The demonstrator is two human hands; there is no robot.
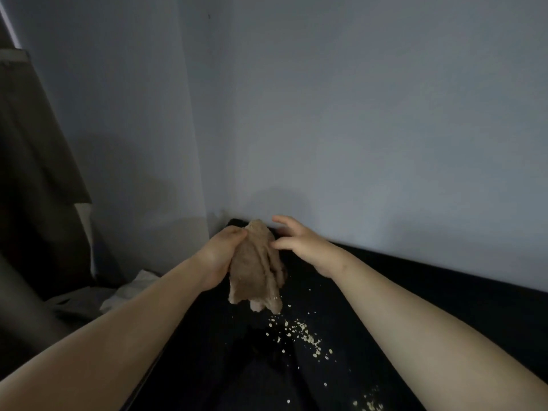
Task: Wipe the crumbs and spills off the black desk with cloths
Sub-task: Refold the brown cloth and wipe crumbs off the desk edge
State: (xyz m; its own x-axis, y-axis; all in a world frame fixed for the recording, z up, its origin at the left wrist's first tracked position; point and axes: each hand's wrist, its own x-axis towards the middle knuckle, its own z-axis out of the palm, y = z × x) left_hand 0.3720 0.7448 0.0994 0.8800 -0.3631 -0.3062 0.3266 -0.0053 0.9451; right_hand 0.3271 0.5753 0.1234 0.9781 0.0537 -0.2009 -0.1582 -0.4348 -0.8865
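L hand [221, 256] pinches tan cloth [258, 268] hanging lengthwise down over desk [385, 292], R hand [302, 244] fingers spread

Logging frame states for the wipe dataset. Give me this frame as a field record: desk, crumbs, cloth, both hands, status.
desk: black, set against the wall
crumbs: pale flakes scattered on the desk, more near the bottom edge of the view
cloth: tan, bunched, hanging above the crumbs; contact with the desk unclear
left hand: grips the top of the cloth
right hand: fingers spread beside the cloth, holds nothing; touch unclear
status: crumbs not yet wiped off
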